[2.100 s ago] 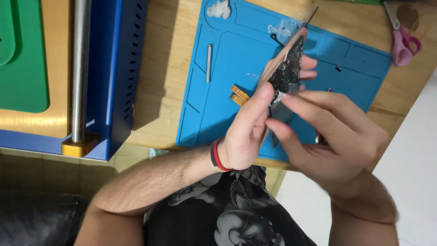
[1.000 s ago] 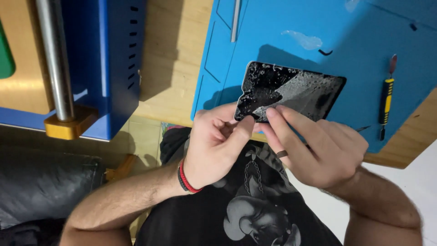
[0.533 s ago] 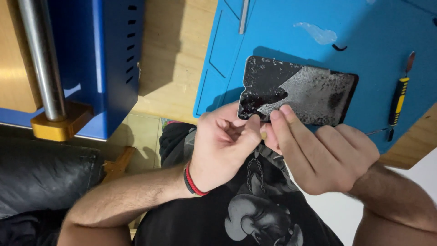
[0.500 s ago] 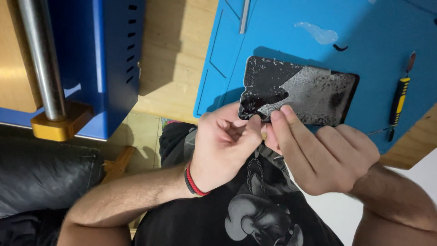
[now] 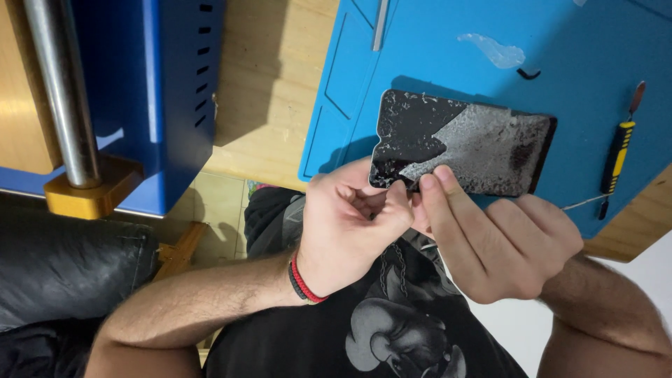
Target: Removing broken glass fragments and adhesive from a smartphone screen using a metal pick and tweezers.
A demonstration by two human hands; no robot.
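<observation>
Landmark: the blue mat [image 5: 434, 63] on the wooden worktop [image 5: 273, 91].

Well left of the mat stands a blue machine housing [image 5: 175, 91] with a steel column [image 5: 59, 91] seated in a brass-coloured block [image 5: 91, 194].

At the mat's near edge, the left hand [image 5: 350, 224], a red and black band at its wrist, has its grip pinched together at the near left corner of a dark phone panel [image 5: 462, 143]. Whether a sliver of film lies between the fingertips cannot be told. The right hand [image 5: 497, 241] has its grip clamped on the panel's near edge, forefinger on top, holding it just over the mat's near part.

The panel's face is half black, half covered in grey crazed residue. Judgement: the peel at the corner would go best slowly and at a low angle, the right hand steadying close to the working corner, fingertips kept off any sharp fragments.

On the mat's far part lie a slim metal tool [image 5: 380, 24] and a clear scrap [image 5: 493, 50]; at its right edge, a yellow-handled pry tool [image 5: 618, 150].

Containers: the mat's shallow moulded recesses, those in view, hold nothing.
</observation>
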